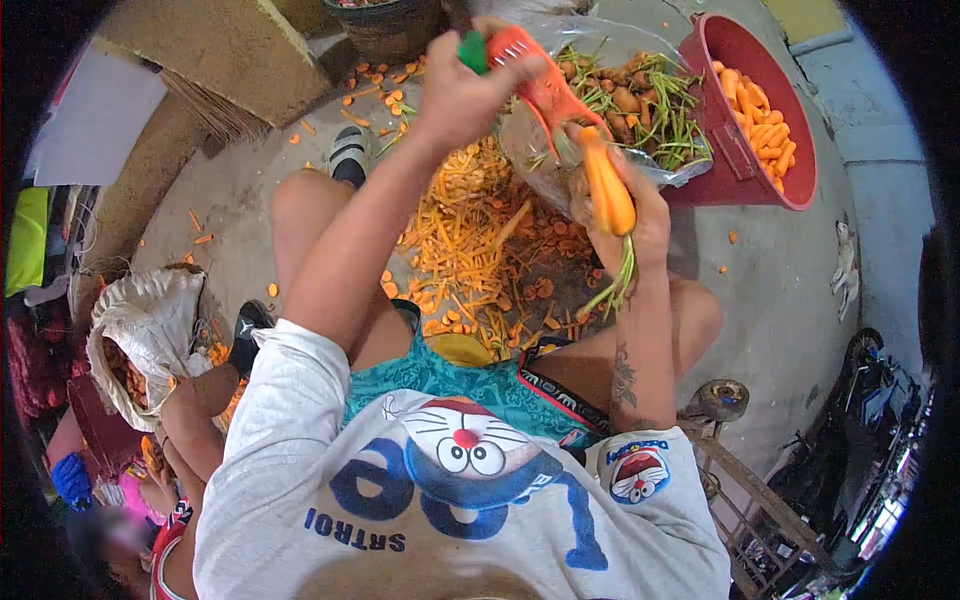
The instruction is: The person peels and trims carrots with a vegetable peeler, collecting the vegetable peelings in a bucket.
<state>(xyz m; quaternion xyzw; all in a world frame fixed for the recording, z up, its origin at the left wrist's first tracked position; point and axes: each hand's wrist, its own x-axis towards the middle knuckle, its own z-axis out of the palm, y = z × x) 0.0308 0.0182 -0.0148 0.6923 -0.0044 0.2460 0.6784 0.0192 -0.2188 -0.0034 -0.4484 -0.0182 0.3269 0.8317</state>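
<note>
My right hand is wrapped round a peeled orange carrot, whose green stalks hang down toward my forearm. My left hand is raised at the top centre, closed on something green, with an orange-red slotted tool beside its fingers. The tool's lower end comes close to the carrot's upper tip; whether they touch is unclear. Behind the carrot, a clear plastic bag holds unpeeled carrots with green stalks. Carrot peelings are heaped on the floor between my legs.
A red tub of peeled carrots stands at the upper right. At the left are a white sack and another person. A dark bucket stands at the top, a metal frame at the lower right.
</note>
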